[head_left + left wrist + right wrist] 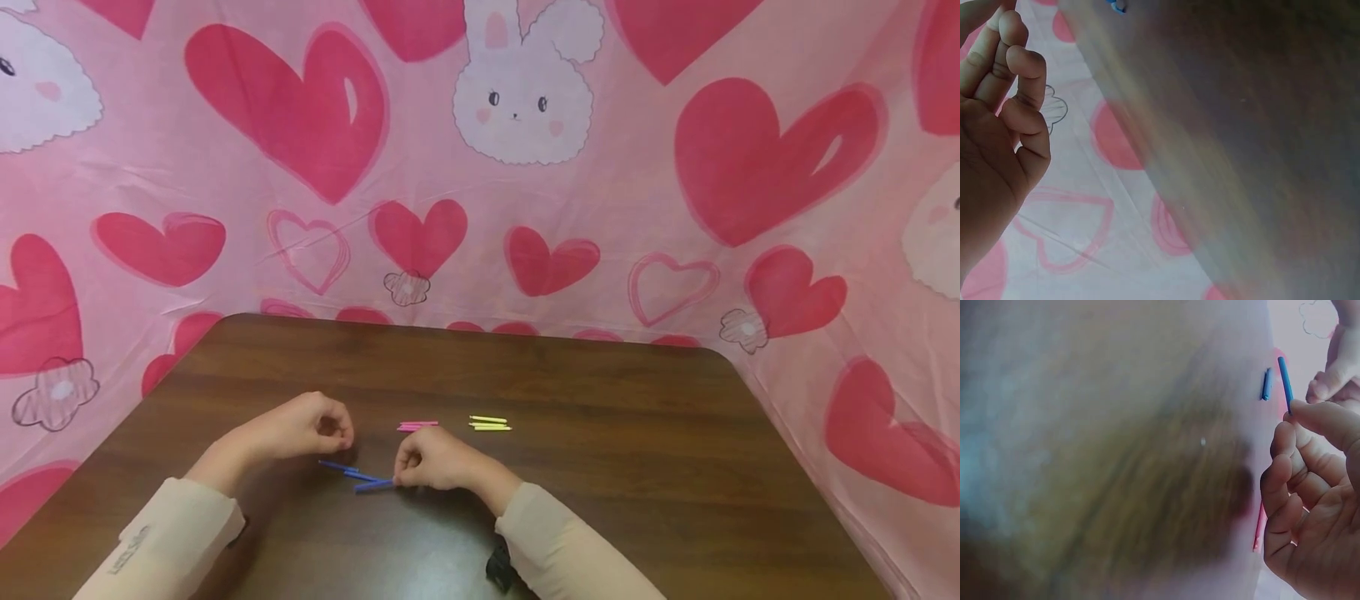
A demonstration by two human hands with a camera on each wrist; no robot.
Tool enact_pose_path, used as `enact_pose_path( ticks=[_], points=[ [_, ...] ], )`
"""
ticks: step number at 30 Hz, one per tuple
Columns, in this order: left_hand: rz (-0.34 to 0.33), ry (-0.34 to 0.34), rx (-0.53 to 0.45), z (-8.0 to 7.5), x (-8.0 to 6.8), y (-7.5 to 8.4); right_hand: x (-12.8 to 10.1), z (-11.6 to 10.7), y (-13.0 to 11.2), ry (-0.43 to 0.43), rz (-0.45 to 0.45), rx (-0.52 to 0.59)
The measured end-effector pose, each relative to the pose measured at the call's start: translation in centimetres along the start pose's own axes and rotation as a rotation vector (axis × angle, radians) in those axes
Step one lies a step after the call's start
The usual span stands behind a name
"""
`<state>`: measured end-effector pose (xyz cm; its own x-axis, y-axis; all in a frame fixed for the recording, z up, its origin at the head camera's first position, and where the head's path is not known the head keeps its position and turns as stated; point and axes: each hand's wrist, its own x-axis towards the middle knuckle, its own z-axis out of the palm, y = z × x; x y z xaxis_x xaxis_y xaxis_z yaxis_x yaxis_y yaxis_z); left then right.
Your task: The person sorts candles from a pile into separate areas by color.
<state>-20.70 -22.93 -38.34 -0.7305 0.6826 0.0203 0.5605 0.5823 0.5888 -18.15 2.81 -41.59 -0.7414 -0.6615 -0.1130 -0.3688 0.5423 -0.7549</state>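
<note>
Brown wooden table [600, 467], heart-print backdrop [300, 108]; right hand [431, 462] pinches blue stick [372, 484], left hand [311, 425] curled empty.

The place looks like a small corner arranged for recording, probably inside a home or a simple room, but the exact kind of room cannot be told. A pink cloth [480, 208] printed with big red hearts and white rabbit faces hangs behind and at both sides, so it hides the walls completely. In front of it stands a dark brown wooden table [600, 500] with rounded corners. On the table lie only some thin coloured sticks [491, 423], like simple craft material. No furniture, window or tools are visible.
</note>
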Motion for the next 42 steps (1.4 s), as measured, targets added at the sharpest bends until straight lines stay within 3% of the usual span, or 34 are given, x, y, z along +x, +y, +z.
enact_pose_path(
  ticks=[16, 27, 42],
  points=[
    [0.02, -0.038, -0.004, 1.5, -1.1, 0.6, -1.3, -1.5, 1.1, 0.069, -0.007, -0.017],
    [0.023, -0.025, 0.013, 2.0, -1.7, 0.1, -1.7, -2.6, 1.9, 0.112, -0.006, 0.013],
    [0.041, -0.024, 0.064, 2.4, -1.5, 0.6, -2.3, -5.3, 2.6, 0.197, 0.004, -0.008]
  ],
)
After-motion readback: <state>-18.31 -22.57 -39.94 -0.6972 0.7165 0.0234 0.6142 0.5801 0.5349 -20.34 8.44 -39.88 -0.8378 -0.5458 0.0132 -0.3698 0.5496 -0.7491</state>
